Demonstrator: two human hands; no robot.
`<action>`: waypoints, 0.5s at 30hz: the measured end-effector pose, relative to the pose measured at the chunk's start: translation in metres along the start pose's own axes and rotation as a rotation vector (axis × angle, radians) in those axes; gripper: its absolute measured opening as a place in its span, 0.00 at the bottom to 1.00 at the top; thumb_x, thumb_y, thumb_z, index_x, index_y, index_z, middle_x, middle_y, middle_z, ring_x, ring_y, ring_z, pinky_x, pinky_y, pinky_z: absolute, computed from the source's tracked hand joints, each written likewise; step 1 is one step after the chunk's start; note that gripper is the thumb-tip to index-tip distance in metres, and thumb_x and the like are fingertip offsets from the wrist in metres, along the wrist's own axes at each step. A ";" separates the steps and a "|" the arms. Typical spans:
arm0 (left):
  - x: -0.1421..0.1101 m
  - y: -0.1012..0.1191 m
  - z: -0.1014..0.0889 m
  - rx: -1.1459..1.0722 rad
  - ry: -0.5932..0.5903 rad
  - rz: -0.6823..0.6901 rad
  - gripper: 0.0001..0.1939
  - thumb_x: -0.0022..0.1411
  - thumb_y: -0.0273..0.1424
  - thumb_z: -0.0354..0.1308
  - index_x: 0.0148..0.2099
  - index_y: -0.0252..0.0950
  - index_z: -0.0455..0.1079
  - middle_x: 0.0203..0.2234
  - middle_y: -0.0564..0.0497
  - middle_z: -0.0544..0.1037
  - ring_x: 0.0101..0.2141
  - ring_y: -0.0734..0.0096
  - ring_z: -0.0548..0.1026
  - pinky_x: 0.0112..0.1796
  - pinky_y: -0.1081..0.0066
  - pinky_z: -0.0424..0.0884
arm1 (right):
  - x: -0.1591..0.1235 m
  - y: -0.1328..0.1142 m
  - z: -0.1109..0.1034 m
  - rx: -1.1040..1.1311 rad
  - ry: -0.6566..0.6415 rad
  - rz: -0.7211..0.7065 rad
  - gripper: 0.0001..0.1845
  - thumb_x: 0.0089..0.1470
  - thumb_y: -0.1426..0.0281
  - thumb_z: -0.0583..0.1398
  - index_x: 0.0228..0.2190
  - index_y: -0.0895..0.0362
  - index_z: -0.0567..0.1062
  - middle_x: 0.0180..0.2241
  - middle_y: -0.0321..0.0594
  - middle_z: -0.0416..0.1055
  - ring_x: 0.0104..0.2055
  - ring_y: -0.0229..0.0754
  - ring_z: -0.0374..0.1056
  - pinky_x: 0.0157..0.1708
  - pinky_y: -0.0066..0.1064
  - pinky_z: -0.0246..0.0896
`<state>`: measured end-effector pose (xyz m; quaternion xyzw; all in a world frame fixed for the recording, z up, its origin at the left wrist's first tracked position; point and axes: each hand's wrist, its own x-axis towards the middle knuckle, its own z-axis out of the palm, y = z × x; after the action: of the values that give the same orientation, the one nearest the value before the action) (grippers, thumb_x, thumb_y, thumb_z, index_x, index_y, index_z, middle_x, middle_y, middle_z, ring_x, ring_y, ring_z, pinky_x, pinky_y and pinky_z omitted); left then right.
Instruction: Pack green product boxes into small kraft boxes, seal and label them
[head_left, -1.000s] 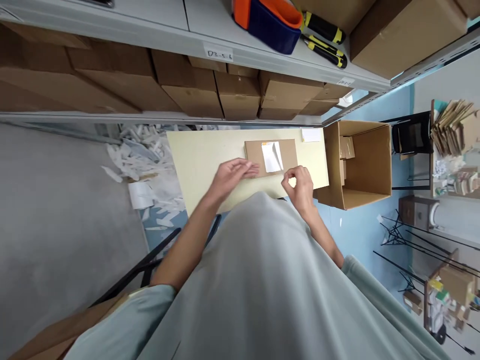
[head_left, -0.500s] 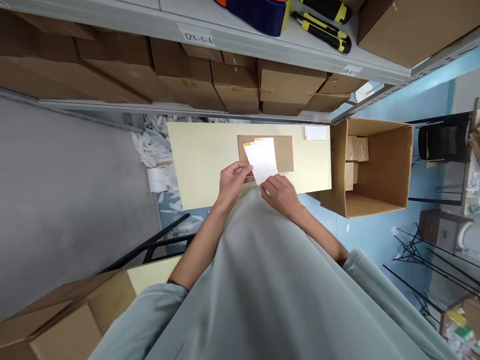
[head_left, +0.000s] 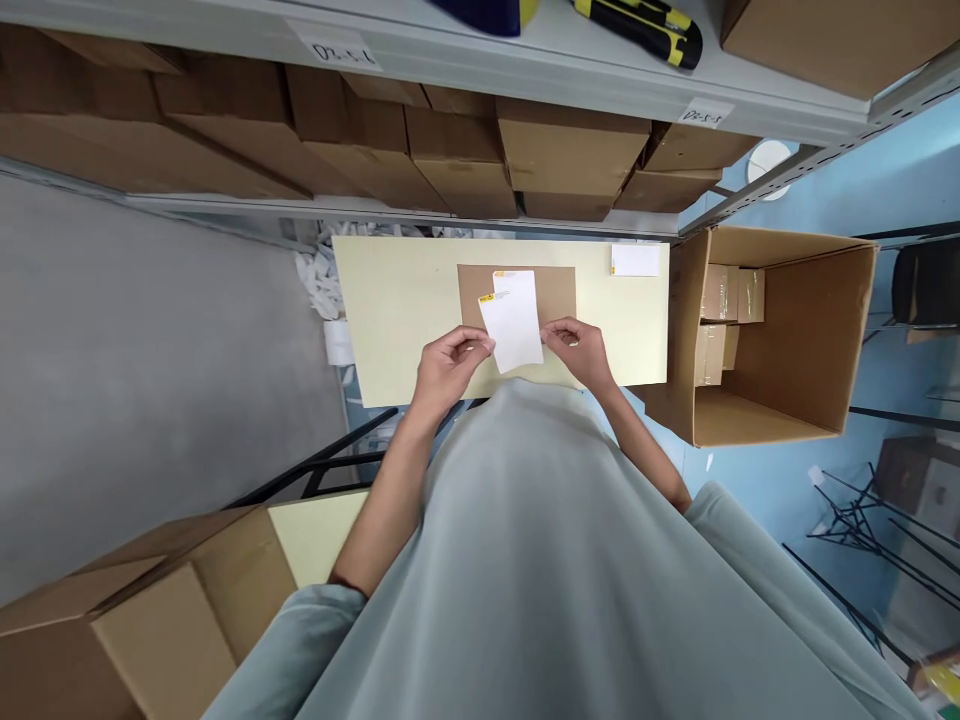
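Note:
Two overlapping white paper cards with yellow corner marks lie above the middle of a pale yellow tabletop (head_left: 405, 300). The front card (head_left: 511, 335) is tilted, its lower part reaching toward my shirt. Behind it, the rear card (head_left: 523, 282) shows mainly its upper part. My left hand (head_left: 452, 368) pinches the front card's left edge between thumb and fingers. At the right edge, my right hand (head_left: 583, 350) has thumb and fingertips closed together against the paper; which sheet they grip is hard to make out. Under the cards is a flat brown cardboard piece (head_left: 559, 292).
Another white card (head_left: 635, 261) lies at the table's right end. Beside it stands an open carton (head_left: 787, 340) with small boxes inside. A metal shelf (head_left: 465, 65) with cartons and a yellow-black utility knife (head_left: 645, 28) spans the far side. A grey wall (head_left: 157, 370) bounds the left.
My right hand has moved right and up, from the card's lower edge to its right side. My left hand has shifted slightly left. The rear card now shows more, and the view has shifted.

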<state>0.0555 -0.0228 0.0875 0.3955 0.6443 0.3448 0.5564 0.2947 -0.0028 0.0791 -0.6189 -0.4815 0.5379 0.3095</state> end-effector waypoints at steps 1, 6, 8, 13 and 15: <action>-0.001 0.000 0.001 0.002 0.004 0.000 0.19 0.57 0.49 0.73 0.38 0.39 0.80 0.36 0.48 0.84 0.39 0.62 0.80 0.48 0.60 0.81 | 0.001 0.001 -0.001 0.024 -0.015 0.010 0.11 0.60 0.59 0.68 0.35 0.54 0.85 0.38 0.39 0.84 0.36 0.41 0.74 0.42 0.34 0.74; -0.004 0.003 0.005 0.015 -0.016 0.017 0.18 0.58 0.49 0.72 0.38 0.40 0.80 0.37 0.48 0.85 0.40 0.60 0.81 0.48 0.59 0.80 | 0.003 0.003 -0.002 0.041 -0.052 0.058 0.09 0.57 0.61 0.68 0.32 0.54 0.84 0.35 0.39 0.84 0.37 0.41 0.75 0.40 0.33 0.73; -0.006 0.004 0.006 0.023 -0.041 0.025 0.18 0.59 0.50 0.72 0.38 0.40 0.80 0.38 0.47 0.85 0.41 0.60 0.82 0.49 0.59 0.80 | 0.002 0.003 -0.002 0.030 -0.063 0.066 0.09 0.57 0.62 0.68 0.32 0.54 0.83 0.35 0.39 0.84 0.37 0.42 0.76 0.40 0.33 0.73; -0.010 0.007 0.007 0.048 -0.110 0.040 0.18 0.61 0.50 0.72 0.38 0.41 0.80 0.40 0.47 0.85 0.42 0.59 0.82 0.49 0.60 0.80 | 0.000 0.005 0.002 0.025 -0.066 0.065 0.09 0.56 0.60 0.68 0.32 0.53 0.83 0.34 0.39 0.83 0.37 0.42 0.75 0.41 0.34 0.73; -0.011 0.006 0.006 0.062 -0.124 0.056 0.18 0.61 0.51 0.71 0.39 0.41 0.80 0.41 0.47 0.85 0.43 0.59 0.83 0.49 0.60 0.81 | -0.001 0.006 0.004 0.018 -0.053 0.068 0.10 0.56 0.59 0.68 0.32 0.53 0.82 0.34 0.38 0.82 0.36 0.42 0.74 0.40 0.34 0.72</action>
<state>0.0627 -0.0296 0.0967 0.4510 0.6077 0.3150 0.5727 0.2925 -0.0067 0.0730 -0.6177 -0.4634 0.5686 0.2835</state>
